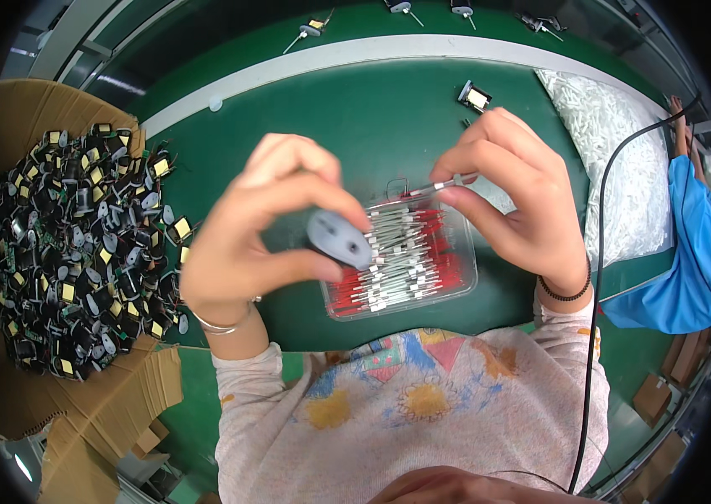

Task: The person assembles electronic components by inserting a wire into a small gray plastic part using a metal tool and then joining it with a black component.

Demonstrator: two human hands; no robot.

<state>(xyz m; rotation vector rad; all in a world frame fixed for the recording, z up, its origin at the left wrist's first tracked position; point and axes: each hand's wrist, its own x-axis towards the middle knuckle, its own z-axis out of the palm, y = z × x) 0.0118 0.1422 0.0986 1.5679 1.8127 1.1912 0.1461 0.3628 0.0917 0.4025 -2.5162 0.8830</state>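
Pinched between the thumb and fingers of my left hand (276, 210) is a small black device with a grey oval end cap (339, 238); the cap has two round marks. My right hand (513, 193) grips a thin pale rod with a white collar (449, 184) between thumb and forefinger, roughly level and pointing toward the device. The two pieces are apart. Beneath both hands lies a clear plastic box (471, 284) full of similar thin rods (406, 260) with white collars and red ends. My left hand is slightly blurred and hides the box's left part.
At the left a cardboard box (62, 99) holds a heap of similar black devices (78, 260). One black device (474, 97) lies beyond my right hand. A bag of white pieces (611, 160) and a black cable (600, 277) are at the right. Several devices with rods (312, 30) lie past the white rail (288, 70).
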